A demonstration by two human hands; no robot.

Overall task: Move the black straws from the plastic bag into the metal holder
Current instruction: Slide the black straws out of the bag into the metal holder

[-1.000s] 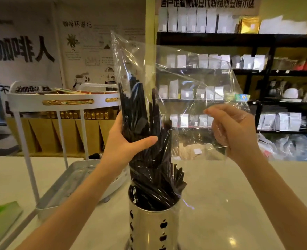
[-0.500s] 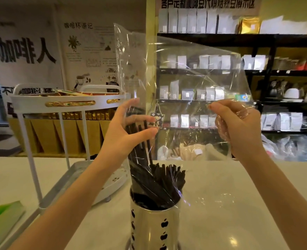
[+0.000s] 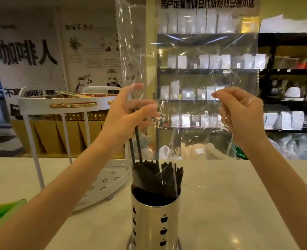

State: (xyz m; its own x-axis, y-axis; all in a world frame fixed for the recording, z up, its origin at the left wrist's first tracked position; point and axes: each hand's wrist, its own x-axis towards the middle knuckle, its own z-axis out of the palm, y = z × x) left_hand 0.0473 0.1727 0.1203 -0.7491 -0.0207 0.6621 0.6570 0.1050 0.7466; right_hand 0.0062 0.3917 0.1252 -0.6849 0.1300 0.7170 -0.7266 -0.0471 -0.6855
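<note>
Metal holder: the metal holder (image 3: 155,219) stands upright on the counter (image 3: 239,204) nearest the camera, between the two forearms, with dark apple-shaped cut-outs down its side.
Black straws: most of the black straws (image 3: 155,177) stand packed in the holder, their tops fanned above the rim; a few stick up higher toward the left hand.
Left hand: the left hand (image 3: 126,114) is held above and left of the holder, fingers loosely curled and partly spread, at the tops of the taller straws; whether it grips them or the film beside them I cannot tell.
Right hand: the right hand (image 3: 239,112) pinches a gathered fold of the plastic bag between thumb and fingers, well apart from the left hand.
Plastic bag: the plastic bag (image 3: 194,78) hangs raised and spread between the hands, looking empty or nearly so.
Step in hand: judged as the last stragglers leaving the bag, the transfer almost complete.
Next move: it calls for letting the tall straws drop level, then lifting the film clear without snagging any tops.
Behind: a white tiered rack (image 3: 67,105) sits left on the counter; shelves of pouches (image 3: 212,60) line the far wall.
</note>
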